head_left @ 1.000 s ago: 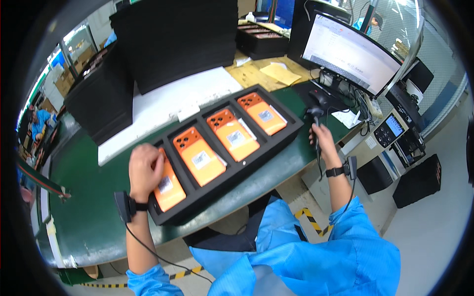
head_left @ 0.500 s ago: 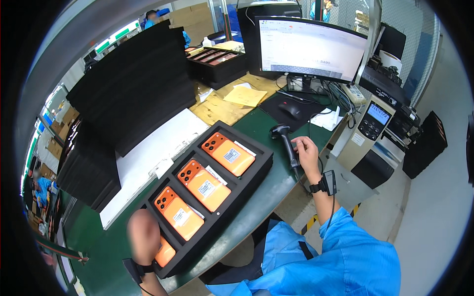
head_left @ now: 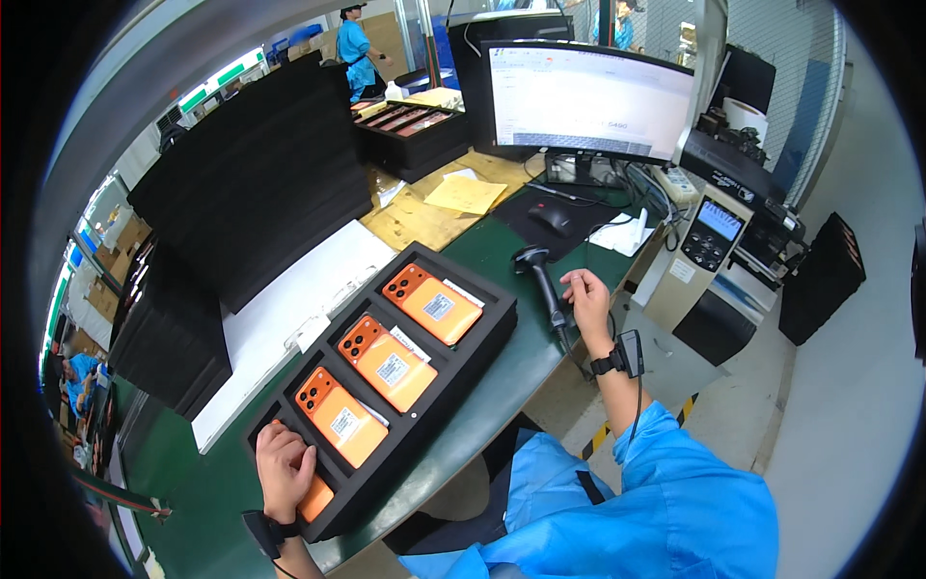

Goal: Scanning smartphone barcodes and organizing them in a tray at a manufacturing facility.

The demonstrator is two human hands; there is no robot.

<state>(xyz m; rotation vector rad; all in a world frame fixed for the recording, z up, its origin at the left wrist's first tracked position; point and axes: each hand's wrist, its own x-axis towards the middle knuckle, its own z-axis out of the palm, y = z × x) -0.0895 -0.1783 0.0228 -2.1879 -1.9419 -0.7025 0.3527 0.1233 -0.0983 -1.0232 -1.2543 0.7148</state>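
A black foam tray [head_left: 436, 374] lies slantwise on the green table, holding several orange phones with their camera backs up. Over the nearest one, the orange phone [head_left: 316, 500] at the tray's left end, my left hand [head_left: 285, 473] has its fingers bent round the upper part. The hand hides most of that phone. My right hand [head_left: 589, 307] rests by the table's right edge, fingers curled and no object visible in them. Just left of it lies a black handheld scanner [head_left: 546, 292], apart from the fingers. White labels are stuck on the other orange phones [head_left: 392, 369].
Tall stacks of black foam trays [head_left: 246, 183] rise at the back left, beside a white board [head_left: 289, 323]. Behind stand a monitor [head_left: 590, 101], a mouse [head_left: 550, 218] and yellow paper [head_left: 467, 194]. A label printer [head_left: 696, 253] is at right. A person in blue [head_left: 355, 50] is far back.
My left hand, blurred before, now shows sharply at the same phone. The whole view has shifted slightly. A person in the background now stands in fuller view.
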